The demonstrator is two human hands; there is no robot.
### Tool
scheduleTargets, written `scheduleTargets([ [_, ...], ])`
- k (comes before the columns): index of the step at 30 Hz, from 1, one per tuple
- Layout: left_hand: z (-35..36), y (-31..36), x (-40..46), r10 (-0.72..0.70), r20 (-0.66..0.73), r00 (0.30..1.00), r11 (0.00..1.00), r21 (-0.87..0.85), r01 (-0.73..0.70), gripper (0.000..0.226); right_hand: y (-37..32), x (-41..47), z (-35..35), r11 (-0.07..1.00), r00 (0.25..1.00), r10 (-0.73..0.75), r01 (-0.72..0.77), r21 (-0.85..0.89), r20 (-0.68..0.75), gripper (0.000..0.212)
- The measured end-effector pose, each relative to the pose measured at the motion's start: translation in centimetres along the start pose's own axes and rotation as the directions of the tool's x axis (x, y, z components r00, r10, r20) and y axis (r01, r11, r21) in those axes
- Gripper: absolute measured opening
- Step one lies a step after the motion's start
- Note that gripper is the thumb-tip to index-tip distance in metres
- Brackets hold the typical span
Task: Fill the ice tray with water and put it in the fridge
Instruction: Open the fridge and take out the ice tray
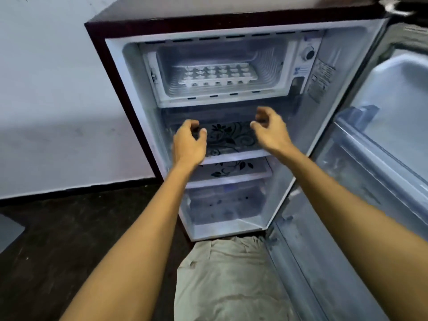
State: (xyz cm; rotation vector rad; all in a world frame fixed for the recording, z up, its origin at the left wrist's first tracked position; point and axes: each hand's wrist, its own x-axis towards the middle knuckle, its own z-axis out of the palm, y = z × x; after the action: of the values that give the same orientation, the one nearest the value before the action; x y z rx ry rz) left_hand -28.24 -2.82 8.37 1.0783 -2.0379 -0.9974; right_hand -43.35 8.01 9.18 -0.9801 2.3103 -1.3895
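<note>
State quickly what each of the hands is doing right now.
Left hand: open, fingers loosely curled, holding nothing.
Right hand: open, fingers loosely curled, holding nothing.

The fridge door (382, 140) runs past the right edge, its label (320, 77) unreadable.

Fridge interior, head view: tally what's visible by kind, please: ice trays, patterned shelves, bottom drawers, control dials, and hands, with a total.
Ice trays: 1, white ice tray in the top freezer box
Patterned shelves: 2, upper shelf, lower shelf
Bottom drawers: 1, clear drawer
Control dials: 1, dial
Hands: 2, left hand, right hand, both holding nothing
Total: 7
</note>
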Motion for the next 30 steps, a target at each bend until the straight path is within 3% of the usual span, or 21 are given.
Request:
scheduleTargets([
  [4,0.7,-0.1,7.5,0.005,-0.117,0.993,0.999,-0.032,-0.009,0.029,-0.5,8.1,0.4,1.000,0.997,-0.025,0.026,0.011,-0.077,0.044],
  [8,2.1,-1.3,14.4,0.014,-0.176,0.984,0.999,0.036,-0.008,0.036,0.4,15.4,1.6,0.992,0.986,-0.071,0.054,-0.111,-0.154,0.042],
  [14,3.3,-2.1,20.0,0.094,-0.106,0.990,0.992,0.099,-0.083,0.060,1.7,20.9,1.9,0.982,0.977,-0.076,0.039,-0.183,-0.201,0.044],
  [17,3.8,-1.7,22.3,0.043,-0.113,0.993,0.993,0.115,-0.030,0.074,2.6,22.9,2.5,0.970,0.981,-0.034,-0.013,-0.243,-0.190,0.053],
  [22,4.5,-1.8,24.9,-0.054,-0.062,0.997,0.994,0.095,0.060,0.096,3.9,24.1,3.2,0.911,0.986,-0.088,0.022,-0.413,-0.141,0.067],
  [25,5.1,-2.1,24.9,-0.064,-0.085,0.994,0.971,0.224,0.082,0.079,4.4,24.1,3.5,0.888,0.981,-0.066,-0.026,-0.459,-0.183,0.064],
  [30,5.2,-2.4,24.4,-0.006,-0.129,0.992,0.947,0.317,0.047,0.070,4.1,23.3,3.3,0.886,0.984,-0.068,-0.016,-0.463,-0.166,0.056],
])
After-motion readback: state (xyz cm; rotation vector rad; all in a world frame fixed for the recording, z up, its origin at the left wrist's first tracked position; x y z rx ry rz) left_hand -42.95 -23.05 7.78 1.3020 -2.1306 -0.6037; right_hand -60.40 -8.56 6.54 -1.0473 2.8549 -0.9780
